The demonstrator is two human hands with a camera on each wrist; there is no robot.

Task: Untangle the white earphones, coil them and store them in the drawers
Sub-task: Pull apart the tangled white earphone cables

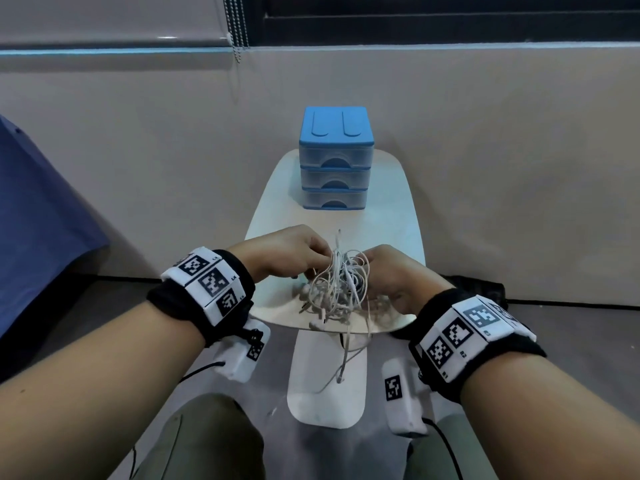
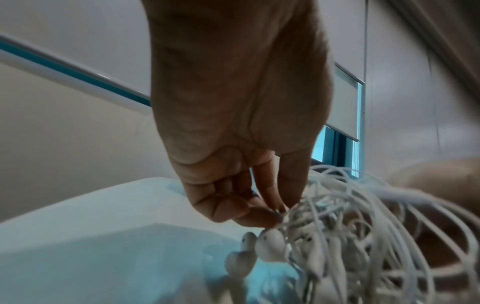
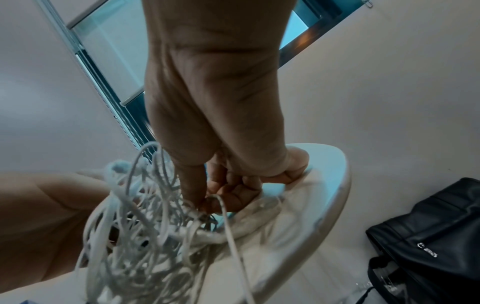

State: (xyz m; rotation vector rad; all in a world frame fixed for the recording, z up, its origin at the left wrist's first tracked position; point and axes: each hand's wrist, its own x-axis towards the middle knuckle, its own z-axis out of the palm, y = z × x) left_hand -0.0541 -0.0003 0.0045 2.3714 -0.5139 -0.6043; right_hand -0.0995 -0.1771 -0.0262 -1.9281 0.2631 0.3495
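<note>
- a tangled bundle of thin white wired earphones (image 1: 337,285) is held up over the near end of the narrow white oval-topped table (image 1: 388,202), on the side away from the small blue plastic three-drawer cabinet (image 1: 335,157) that stands at the table's far end.
- the left hand (image 1: 284,252) sits on the bundle's left side; its curled fingertips (image 2: 262,214) pinch strands of cord, with white earbuds (image 2: 269,245) dangling just below.
- the right hand (image 1: 398,275) is on the bundle's right side, thumb and curled fingers (image 3: 228,197) pinching cords in the knot.
- one loose cord (image 1: 346,344) hangs past the table's near edge, well away from the cabinet.
- all three drawers of the cabinet look closed.
- a black bag (image 3: 428,236) lies on the floor beside the table, on the right-hand side.
</note>
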